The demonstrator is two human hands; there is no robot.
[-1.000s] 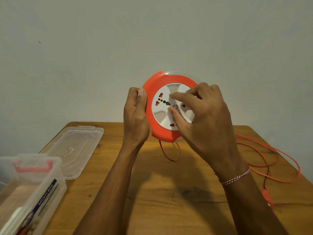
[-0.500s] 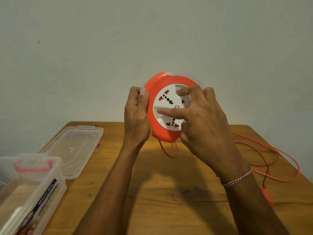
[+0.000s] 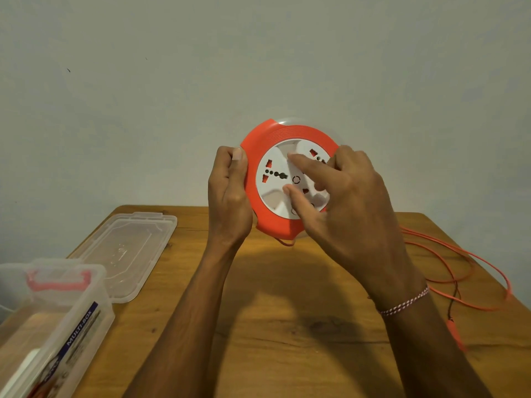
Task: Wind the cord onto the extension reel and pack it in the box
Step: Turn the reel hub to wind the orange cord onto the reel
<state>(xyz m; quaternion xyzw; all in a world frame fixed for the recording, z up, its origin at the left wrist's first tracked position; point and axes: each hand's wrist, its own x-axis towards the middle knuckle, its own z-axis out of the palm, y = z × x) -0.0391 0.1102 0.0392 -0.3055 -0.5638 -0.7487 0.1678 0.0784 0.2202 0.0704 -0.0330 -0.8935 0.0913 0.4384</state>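
The round orange extension reel point(image 3: 265, 219) with a white socket face is held upright above the wooden table point(image 3: 287, 326). My left hand point(image 3: 230, 196) grips its left rim, thumb on the front edge. My right hand point(image 3: 342, 196) lies over the white face, index finger and thumb pressing into its recesses. The orange cord point(image 3: 465, 271) trails in loose loops on the table at the right and ends at an orange plug point(image 3: 455, 334). A short bit of cord hangs under the reel. The clear plastic box point(image 3: 57, 320) stands open at the lower left.
The box's clear lid point(image 3: 129, 254) lies flat on the table behind the box. A plain wall rises straight behind the table's far edge. The table's right edge runs close to the cord loops.
The white socket face has turned under my right hand's fingers, and the cord loop hanging below the reel has become shorter. My left hand has kept its grip on the rim.
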